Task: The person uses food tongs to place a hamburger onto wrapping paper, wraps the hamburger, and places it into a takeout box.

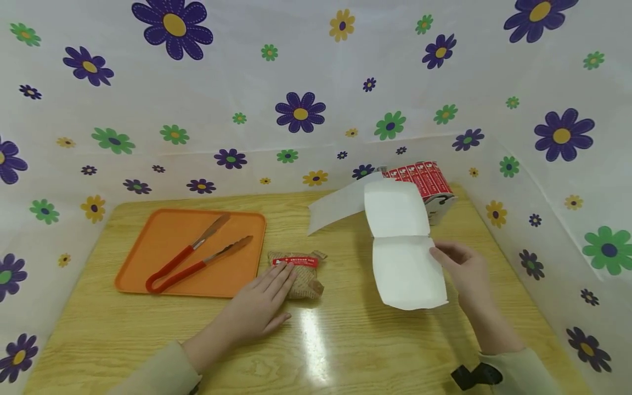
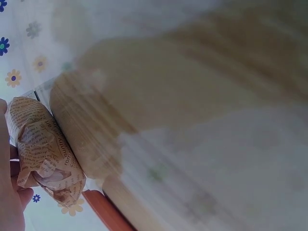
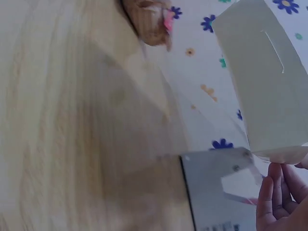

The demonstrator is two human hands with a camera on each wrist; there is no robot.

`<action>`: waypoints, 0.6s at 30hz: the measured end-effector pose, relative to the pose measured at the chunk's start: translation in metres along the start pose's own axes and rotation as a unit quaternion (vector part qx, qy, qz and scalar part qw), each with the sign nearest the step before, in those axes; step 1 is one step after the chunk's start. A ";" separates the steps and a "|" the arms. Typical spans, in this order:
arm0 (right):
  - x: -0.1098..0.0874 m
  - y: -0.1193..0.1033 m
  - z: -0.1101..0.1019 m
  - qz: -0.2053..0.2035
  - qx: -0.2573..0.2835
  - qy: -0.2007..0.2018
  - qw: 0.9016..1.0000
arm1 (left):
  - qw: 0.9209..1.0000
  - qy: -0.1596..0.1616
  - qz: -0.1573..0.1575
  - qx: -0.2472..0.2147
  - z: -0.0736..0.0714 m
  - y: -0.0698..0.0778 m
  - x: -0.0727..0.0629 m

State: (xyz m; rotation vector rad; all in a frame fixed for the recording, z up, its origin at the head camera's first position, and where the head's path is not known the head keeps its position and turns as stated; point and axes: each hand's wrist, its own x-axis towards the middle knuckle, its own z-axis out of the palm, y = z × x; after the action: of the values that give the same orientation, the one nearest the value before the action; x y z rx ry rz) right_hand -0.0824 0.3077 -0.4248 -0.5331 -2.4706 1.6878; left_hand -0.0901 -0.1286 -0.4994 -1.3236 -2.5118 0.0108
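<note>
My left hand lies with straight fingers on a package wrapped in brown printed paper, its fingertips at the red label across the top. In the left wrist view the crumpled, folded end of this wrapped package shows beside the fingers. To the right, my right hand pinches the right edge of a white paper clamshell box, which hangs unfolded above the table with both halves facing up. The right wrist view shows the outside of the box, with a slit in it, above the fingertips.
An orange tray lies at the left, bearing tongs with red handles. At the back right stands a dispenser box of red labels, a white paper strip trailing from it. Flowered cloth borders the wooden table.
</note>
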 end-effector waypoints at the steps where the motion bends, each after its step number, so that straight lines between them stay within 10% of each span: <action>1: 0.001 0.002 0.006 0.001 -0.001 -0.008 1.000 | 1.000 -0.002 -0.001 -0.001 0.000 0.000 0.000; 18: 0.010 0.033 0.075 -0.006 -0.032 -0.076 0.997 | 1.000 -0.007 -0.016 0.024 0.000 0.005 -0.002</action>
State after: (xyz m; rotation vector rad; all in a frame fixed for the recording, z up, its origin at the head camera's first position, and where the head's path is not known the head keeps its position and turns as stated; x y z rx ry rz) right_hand -0.1047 0.2556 -0.4848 -0.4075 -2.6343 1.7109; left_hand -0.0850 -0.1271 -0.5004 -1.2679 -2.5282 0.0715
